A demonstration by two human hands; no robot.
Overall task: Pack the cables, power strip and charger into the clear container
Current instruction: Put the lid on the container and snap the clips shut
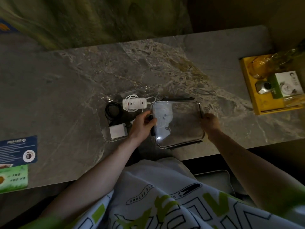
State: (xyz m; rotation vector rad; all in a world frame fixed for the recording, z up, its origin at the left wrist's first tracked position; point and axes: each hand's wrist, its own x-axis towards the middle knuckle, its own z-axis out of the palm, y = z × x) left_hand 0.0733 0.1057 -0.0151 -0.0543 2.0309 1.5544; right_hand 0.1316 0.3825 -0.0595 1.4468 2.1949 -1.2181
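Note:
A clear container [103, 129] stands on the stone table. Inside it lie a white power strip [134, 103] with its white cord coiled round it, a coiled black cable [113, 111] and a white charger [118, 132]. Just right of the container is its clear lid [179, 123] with black clips. My left hand [142, 123] grips the lid's left edge, fingers curled round a clip. On the lid's right edge my right hand [210, 123] holds it with curled fingers. The lid overlaps the container's right rim.
A yellow tray [262, 103] at the far right holds a glass, a small metal pot and a green-white box. Near the left front edge of the table [66, 80] lie a blue leaflet [18, 150] and a green card [14, 179].

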